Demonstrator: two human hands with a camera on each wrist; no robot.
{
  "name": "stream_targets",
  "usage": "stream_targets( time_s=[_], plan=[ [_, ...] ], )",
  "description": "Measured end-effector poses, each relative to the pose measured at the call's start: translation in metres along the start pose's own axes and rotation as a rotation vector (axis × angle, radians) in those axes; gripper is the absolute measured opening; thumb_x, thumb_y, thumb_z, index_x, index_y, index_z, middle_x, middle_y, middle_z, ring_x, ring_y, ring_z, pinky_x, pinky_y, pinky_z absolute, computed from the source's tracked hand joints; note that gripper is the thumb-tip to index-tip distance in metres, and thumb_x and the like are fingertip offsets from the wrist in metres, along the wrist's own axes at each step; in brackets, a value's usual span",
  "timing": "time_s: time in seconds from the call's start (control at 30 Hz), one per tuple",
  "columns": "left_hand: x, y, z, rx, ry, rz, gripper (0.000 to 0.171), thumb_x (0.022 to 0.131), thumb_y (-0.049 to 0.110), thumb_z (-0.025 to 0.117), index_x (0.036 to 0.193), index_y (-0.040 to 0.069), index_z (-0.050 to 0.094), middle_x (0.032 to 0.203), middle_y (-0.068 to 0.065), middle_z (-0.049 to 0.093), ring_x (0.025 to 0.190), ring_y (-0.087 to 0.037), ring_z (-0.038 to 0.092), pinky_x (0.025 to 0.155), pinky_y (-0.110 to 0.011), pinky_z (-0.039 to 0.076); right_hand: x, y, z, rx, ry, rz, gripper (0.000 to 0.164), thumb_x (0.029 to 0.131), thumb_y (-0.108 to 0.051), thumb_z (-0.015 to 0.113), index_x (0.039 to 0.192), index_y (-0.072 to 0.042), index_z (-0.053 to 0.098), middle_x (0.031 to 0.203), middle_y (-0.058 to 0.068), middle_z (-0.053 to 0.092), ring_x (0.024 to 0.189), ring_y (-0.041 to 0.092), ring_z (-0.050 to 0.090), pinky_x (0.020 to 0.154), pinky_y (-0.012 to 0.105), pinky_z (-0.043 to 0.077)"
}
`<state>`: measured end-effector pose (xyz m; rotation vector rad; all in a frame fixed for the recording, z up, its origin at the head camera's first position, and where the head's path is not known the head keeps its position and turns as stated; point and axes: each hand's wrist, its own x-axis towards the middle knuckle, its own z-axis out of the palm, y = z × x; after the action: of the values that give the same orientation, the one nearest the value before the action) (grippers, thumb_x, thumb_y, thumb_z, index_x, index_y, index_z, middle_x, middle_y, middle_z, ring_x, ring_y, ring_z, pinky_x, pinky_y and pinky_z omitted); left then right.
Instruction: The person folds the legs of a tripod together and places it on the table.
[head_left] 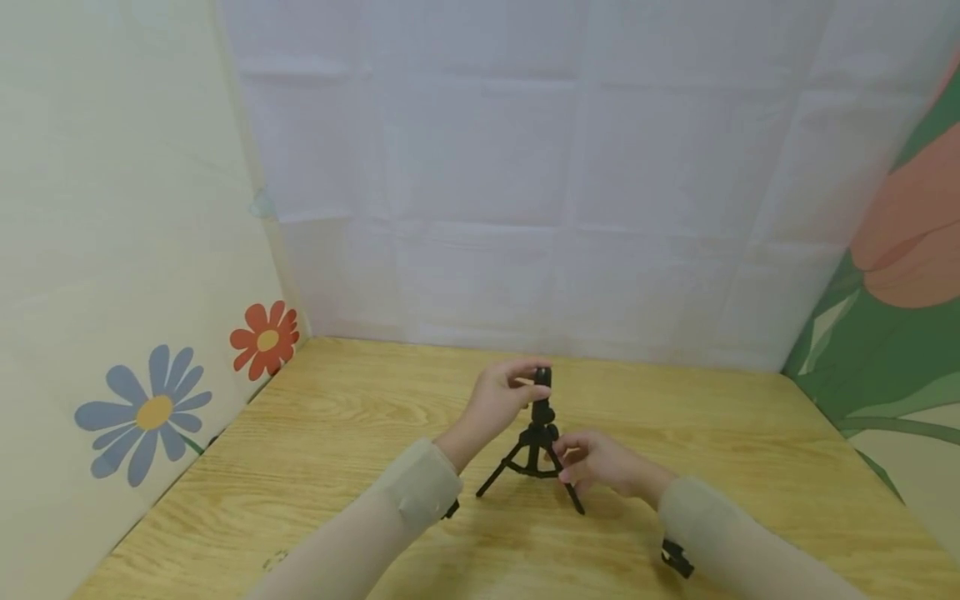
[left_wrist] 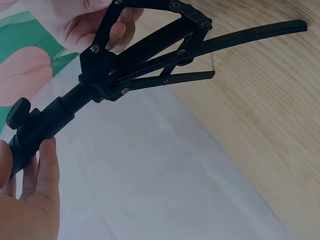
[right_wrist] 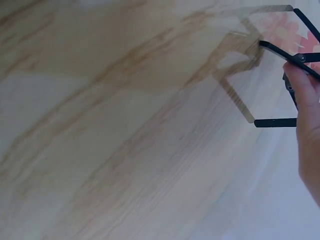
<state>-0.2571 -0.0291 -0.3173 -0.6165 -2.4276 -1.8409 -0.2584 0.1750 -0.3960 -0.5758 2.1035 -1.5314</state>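
On the worktop point(head_left: 360, 400), a black tripod point(head_left: 538, 435) is standing upright, its legs point(head_left: 492, 481) spreading apart. The left hand point(head_left: 495, 404) is holding it near the top, with fingers point(left_wrist: 48, 167) curling around it. The right hand point(head_left: 606, 463) is pinching one leg, lower down. Behind, a creased white sheet point(head_left: 480, 167) is hanging; a blue flower point(head_left: 153, 412) is decorating the left wall point(head_left: 112, 208).

Pale sleeves point(head_left: 341, 529), wide greyish cuffs point(head_left: 423, 487), small black wrist devices point(head_left: 677, 558)
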Motion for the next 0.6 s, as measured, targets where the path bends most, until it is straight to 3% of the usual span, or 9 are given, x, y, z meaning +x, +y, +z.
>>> stream_targets(
  time_s=[0.33,0.6],
  plan=[
    [0.0,0.002,0.0,-0.013,0.015,-0.033,0.033,0.09,0.01,0.07,0.123,0.01,0.068,0.113,-0.013,0.067,0.088,-0.021,0.067,0.064,-0.028,0.051,0.0032,0.0004,0.0024,0.029,0.03,-0.03,0.028,0.085,0.012,0.06,0.112,0.019,0.053,0.094,0.013,0.06,0.079,0.017,0.062,0.074,0.042,0.057],
    [-0.0013,0.0032,-0.0017,-0.006,0.007,-0.036,0.034,0.09,0.01,0.07,0.124,0.011,0.067,0.118,-0.015,0.066,0.088,-0.022,0.067,0.065,-0.029,0.053,0.0048,0.0003,0.0054,0.045,0.06,-0.031,0.029,0.085,0.012,0.061,0.112,0.02,0.054,0.085,0.006,0.058,0.078,0.017,0.061,0.073,0.041,0.057]
  ],
)
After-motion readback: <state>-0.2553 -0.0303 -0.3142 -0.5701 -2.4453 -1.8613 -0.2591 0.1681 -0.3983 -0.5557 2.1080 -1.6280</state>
